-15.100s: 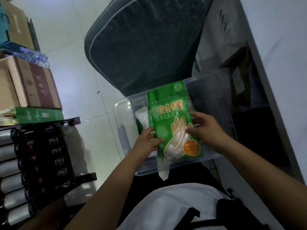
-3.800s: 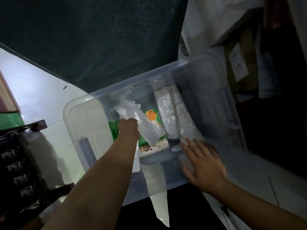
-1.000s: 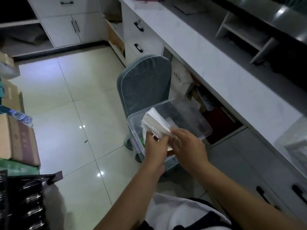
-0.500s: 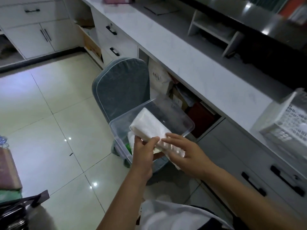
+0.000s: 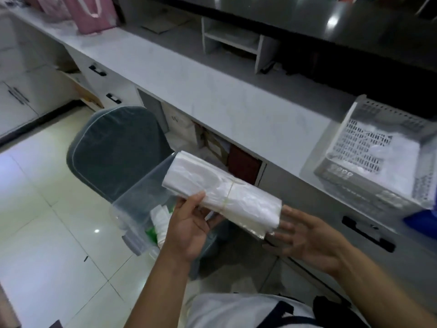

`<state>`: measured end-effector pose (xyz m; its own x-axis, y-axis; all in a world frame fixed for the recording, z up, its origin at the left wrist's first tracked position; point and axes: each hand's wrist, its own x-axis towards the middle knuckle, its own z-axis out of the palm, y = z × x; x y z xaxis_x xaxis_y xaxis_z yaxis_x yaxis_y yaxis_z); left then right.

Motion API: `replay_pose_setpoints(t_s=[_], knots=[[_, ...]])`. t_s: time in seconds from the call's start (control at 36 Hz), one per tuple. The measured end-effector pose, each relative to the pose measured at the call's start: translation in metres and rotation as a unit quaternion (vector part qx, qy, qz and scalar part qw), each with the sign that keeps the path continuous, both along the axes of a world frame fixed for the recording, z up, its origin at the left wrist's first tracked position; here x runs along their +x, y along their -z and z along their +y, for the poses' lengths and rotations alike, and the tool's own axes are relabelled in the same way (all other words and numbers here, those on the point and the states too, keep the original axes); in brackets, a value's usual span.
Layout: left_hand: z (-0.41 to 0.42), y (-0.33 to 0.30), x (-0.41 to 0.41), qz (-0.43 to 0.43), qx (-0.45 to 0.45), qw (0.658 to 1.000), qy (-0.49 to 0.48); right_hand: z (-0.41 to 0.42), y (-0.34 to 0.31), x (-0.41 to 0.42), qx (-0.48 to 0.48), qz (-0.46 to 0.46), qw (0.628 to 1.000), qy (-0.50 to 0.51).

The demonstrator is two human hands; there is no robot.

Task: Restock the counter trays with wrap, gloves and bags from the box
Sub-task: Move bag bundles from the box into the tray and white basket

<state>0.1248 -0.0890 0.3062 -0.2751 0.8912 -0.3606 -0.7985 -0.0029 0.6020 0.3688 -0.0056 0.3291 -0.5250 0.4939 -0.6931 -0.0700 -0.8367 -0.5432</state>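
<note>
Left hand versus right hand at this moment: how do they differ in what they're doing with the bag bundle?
The left hand grips the bag bundle near its middle, thumb curled over the top edge; the right hand is open, fingers spread, just at the bundle's near end.
The left hand carries the bundle above the clear box; the right hand sits nearer the counter and its white tray.
Both are bare, palms turned up.

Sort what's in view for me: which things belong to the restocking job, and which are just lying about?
Job:
- bundle of plastic bags, gripped by the left hand
- right hand, open at the bundle's near end
- clear box on the chair
- perforated tray on the counter

Lying about:
- grey chair
- pink bags
- small white shelf
</note>
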Motion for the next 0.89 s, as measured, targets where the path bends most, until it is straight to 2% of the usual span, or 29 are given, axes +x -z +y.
replay_pose_setpoints(t_s=[0.17,0.36,0.5,0.58,0.72,0.83,0.89], knots=[[0.061,-0.024,0.067,0.003,0.014,0.999,0.052,0.042,-0.008,0.055,-0.021,0.080,0.994,0.065],[0.121,-0.050,0.143,0.070,0.030,0.988,0.138,0.086,-0.019,0.133,0.002,0.084,0.987,0.136],[0.153,-0.070,0.181,0.076,0.070,0.978,0.183,0.104,-0.020,0.200,0.056,0.072,0.980,0.175],[0.179,-0.080,0.189,0.059,0.063,0.970,0.225,0.112,-0.021,0.236,0.084,0.048,0.974,0.206],[0.235,-0.089,0.197,0.120,0.054,0.914,0.384,0.124,-0.025,0.282,0.131,-0.002,0.956,0.262],[0.282,-0.083,0.203,0.139,0.017,0.881,0.451,0.132,-0.022,0.309,0.162,-0.059,0.939,0.297],[0.303,-0.078,0.210,0.198,0.011,0.854,0.482,0.133,-0.021,0.318,0.180,-0.076,0.929,0.313]])
